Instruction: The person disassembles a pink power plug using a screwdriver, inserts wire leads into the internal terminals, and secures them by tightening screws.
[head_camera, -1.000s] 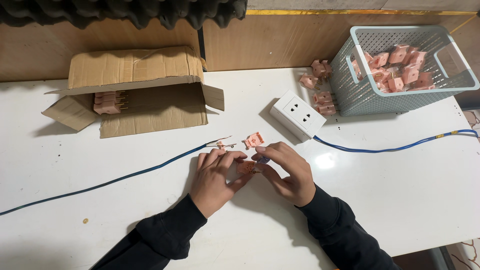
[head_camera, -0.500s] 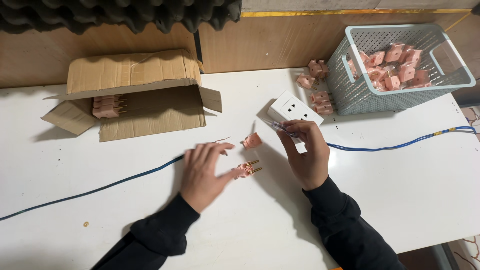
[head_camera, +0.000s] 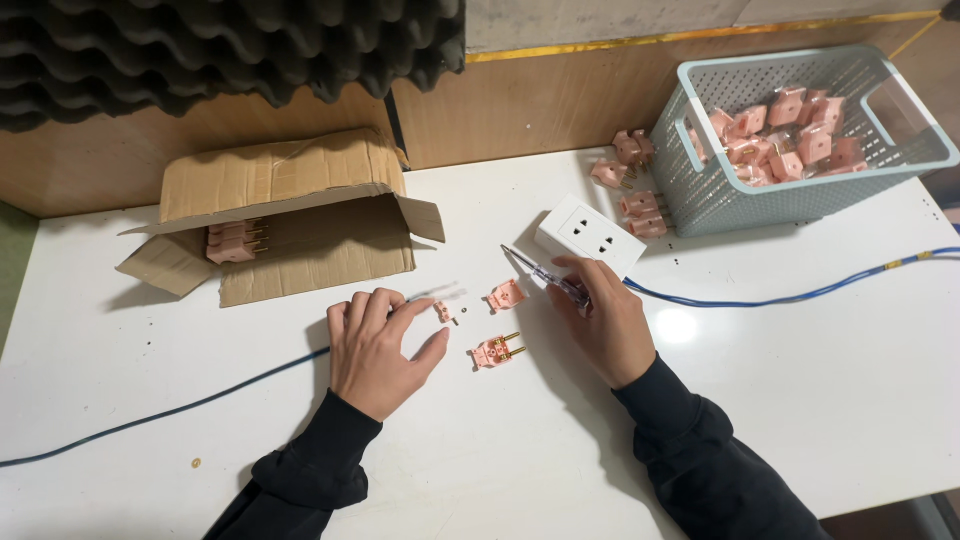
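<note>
My right hand (head_camera: 598, 325) holds a small screwdriver (head_camera: 540, 272) whose tip points up-left toward a pink plug cover (head_camera: 505, 295) on the white table (head_camera: 820, 390). My left hand (head_camera: 375, 345) lies flat on the table, fingers spread, its fingertips touching a small pink piece (head_camera: 441, 311) at the end of a blue cable (head_camera: 190, 405). A tiny screw (head_camera: 456, 321) lies just right of that piece. A pink plug body with brass prongs (head_camera: 497, 351) rests between both hands, untouched.
A white socket block (head_camera: 590, 234) with its own blue cable (head_camera: 790, 297) sits behind my right hand. A pale blue basket (head_camera: 700, 195) holds several pink plugs; more lie beside it (head_camera: 630, 175). An open cardboard box (head_camera: 285, 215) with pink plugs stands at the back left.
My hands drew apart and the pink plug body was set down between them. My right hand lowered the screwdriver toward the table. My left hand flattened onto the cable end.
</note>
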